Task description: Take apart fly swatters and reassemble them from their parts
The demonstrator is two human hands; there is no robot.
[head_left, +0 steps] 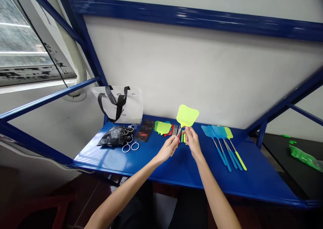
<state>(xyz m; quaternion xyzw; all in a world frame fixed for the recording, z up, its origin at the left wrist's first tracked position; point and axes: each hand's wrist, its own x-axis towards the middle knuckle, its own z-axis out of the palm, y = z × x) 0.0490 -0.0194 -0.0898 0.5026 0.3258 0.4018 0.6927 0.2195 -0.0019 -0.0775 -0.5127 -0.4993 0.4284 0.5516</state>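
Observation:
In the head view, my right hand pinches the neck of a yellow-green fly swatter head, raised above the table. My left hand, fingers closed, grips a thin metal rod that slants up toward the swatter head's neck. Whether the rod touches the neck I cannot tell. Just behind my left hand lie several more metal rods. A pile of loose swatter heads, green, blue and red, is to their left. Short green grips show between my hands, partly hidden.
Several fly swatters with handles, blue and yellow-green, lie at the right of the blue table. At the left are a white bag, a black plastic bag and white rings. Blue frame bars surround the table.

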